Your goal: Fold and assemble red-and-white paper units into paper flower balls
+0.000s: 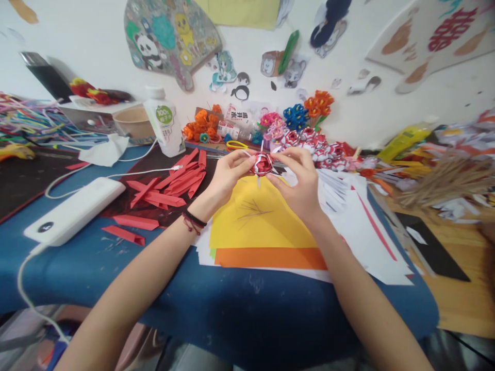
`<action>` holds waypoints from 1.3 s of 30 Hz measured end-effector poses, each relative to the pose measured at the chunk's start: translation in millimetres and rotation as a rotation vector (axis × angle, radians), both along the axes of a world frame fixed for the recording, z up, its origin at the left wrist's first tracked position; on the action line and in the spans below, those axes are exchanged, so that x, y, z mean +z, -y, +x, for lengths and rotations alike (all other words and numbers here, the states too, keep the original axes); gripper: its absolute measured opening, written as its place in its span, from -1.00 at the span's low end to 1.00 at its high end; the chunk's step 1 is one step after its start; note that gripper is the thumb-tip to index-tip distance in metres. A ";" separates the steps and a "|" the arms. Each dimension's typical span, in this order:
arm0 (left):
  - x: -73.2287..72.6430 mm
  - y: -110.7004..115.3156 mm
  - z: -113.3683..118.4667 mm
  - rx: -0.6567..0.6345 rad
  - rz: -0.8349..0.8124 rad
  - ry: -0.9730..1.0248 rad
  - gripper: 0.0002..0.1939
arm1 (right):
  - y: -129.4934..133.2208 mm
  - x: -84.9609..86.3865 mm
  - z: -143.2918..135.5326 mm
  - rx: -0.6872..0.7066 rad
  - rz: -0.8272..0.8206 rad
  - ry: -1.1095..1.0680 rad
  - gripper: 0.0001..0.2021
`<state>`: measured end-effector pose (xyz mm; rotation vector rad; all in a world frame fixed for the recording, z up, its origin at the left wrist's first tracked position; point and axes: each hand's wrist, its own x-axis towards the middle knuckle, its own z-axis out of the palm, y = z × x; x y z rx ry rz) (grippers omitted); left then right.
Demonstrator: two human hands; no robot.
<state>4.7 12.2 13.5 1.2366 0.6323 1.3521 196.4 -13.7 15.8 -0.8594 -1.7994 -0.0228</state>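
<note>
Between both hands, above a yellow paper sheet (266, 221), is a red and white paper flower (263, 164) with white strips sticking out around it. My left hand (232, 172) pinches its left side with thumb and fingers. From the right, my right hand (299, 178) grips the opposite edge, thumb below and fingers above. Several thin wires (251, 208) lie on the yellow sheet under the flower. Folded red paper strips (166, 198) are piled to the left of my left hand. Finished red and white paper flowers (309, 141) are heaped behind my right hand.
A white power bank (75, 211) with cables lies at left, near a white bottle (164, 121) and a paper bowl (133, 123). White paper sheets (371, 237) spread at right. Brown sticks (444, 178) and a yellow bottle (406, 139) are farther right. Fuzzy flowers (296, 116) stand along the wall.
</note>
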 end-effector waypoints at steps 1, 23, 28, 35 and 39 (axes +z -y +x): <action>0.0 0.1 0.0 -0.001 0.000 0.001 -0.57 | 0.2 0.2 -0.2 -0.002 -0.010 -0.003 -0.67; 8.3 7.4 -0.1 0.255 0.145 -0.289 -0.70 | -7.3 -2.5 5.1 0.251 -0.552 -0.316 -0.45; 13.1 14.5 -1.0 0.303 0.321 -0.395 -0.77 | -5.9 1.3 6.4 0.390 -0.769 -0.423 -0.35; 15.3 16.0 -3.5 0.121 0.391 -0.447 -0.65 | 0.3 3.5 5.6 0.481 -0.884 -0.395 -0.45; 16.5 14.3 -6.9 0.169 0.468 -0.568 -0.75 | 2.8 3.6 6.8 0.505 -0.920 -0.353 -0.51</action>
